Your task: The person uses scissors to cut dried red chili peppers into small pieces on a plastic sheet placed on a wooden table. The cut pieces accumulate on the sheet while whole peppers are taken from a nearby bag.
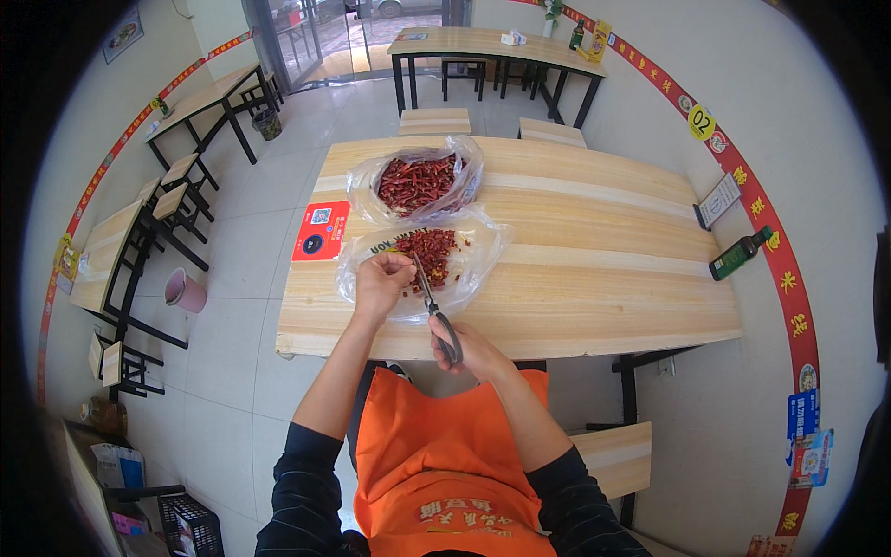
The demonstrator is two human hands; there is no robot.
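My right hand (470, 344) grips the dark handles of a pair of scissors (433, 303), whose blades point away from me over cut dried red chili pieces (426, 252). Beside the blade tips is my left hand (381, 282), thumb and fingers pinched together; whatever may be between them is too small to make out. The cut pieces and some pale seeds lie on a flattened clear plastic bag (480, 240) that bears printing. Just beyond it, an open clear plastic bag (473, 160) holds many whole dried red chilies (418, 182).
Both bags rest on a wooden table (592, 244). A red card with a printed code (321, 231) lies at its left. Along the wall at right stand a green bottle (741, 254) and a small sign (718, 200). A stool (612, 456) is near my right side; a pink bin (186, 290) stands left.
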